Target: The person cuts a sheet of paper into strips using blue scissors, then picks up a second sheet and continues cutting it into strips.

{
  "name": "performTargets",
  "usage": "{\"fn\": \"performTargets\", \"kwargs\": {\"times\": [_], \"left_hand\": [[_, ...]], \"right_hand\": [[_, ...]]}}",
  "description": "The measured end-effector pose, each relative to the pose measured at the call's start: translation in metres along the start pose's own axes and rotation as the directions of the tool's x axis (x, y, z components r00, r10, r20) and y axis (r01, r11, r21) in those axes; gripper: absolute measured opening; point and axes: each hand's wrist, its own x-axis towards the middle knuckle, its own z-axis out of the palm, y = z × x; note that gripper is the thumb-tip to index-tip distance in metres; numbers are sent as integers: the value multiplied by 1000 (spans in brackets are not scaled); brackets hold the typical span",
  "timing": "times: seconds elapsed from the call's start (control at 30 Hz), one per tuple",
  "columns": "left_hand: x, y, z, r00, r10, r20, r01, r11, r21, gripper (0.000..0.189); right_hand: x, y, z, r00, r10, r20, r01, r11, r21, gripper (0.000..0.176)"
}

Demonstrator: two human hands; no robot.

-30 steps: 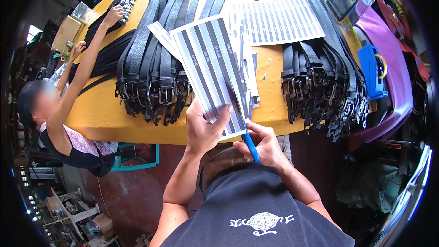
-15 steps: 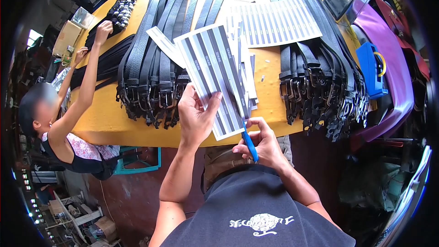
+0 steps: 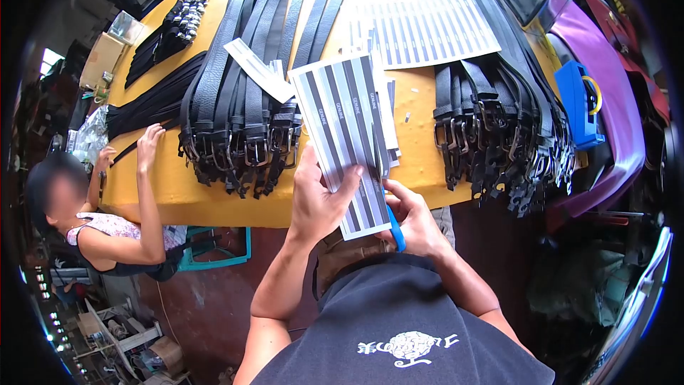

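Note:
My left hand grips a striped sheet of printed labels by its lower left part, thumb across the front. The sheet is white with dark and grey bands and small "GENUINE" lettering. My right hand is closed around the blue handle of a pair of scissors. Their blades point away from me, along the sheet's right edge. Behind that edge lie cut paper strips on the yellow table. A narrow paper piece rests on the belts just left of the sheet.
Black belts with buckles lie in a left bundle and a right bundle on the yellow tabletop. Another label sheet overlaps the right bundle. A blue box stands at the right. A co-worker sits left, beside black straps.
The held sheet and my left hand have shifted slightly right and toward me, the scissors staying at its right edge. The co-worker's hands have come down from the far strap bundle to the nearer one.

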Motion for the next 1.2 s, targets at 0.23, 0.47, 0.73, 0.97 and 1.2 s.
{"fn": "performTargets", "kwargs": {"times": [0.23, 0.47, 0.73, 0.97, 1.2], "left_hand": [[-4, 1, 5, 998, 14, -64, -15, 1000, -12, 34], [-4, 1, 3, 997, 42, -68, -42, 999, 5, 34], [-6, 1, 1, 999, 11, -43, -11, 1000, -10, 38], [-6, -2, 0, 999, 5, -45, -6, 1000, -19, 37], [-6, -1, 1, 998, 19, -63, -20, 1000, -10, 36]], "right_hand": [[2, -2, 2, 1000, -17, 3, 17, 1000, 1, 73], [4, -8, 6, 999, -17, 27, 16, 998, 56, 67], [5, -1, 3, 1000, -3, 10, 2, 996, 84, 64], [6, 7, -2, 1000, -1, 9, 1, 997, 71, 67], [6, 6, -1, 1000, 0, -8, 0, 999, 52, 62]]}}
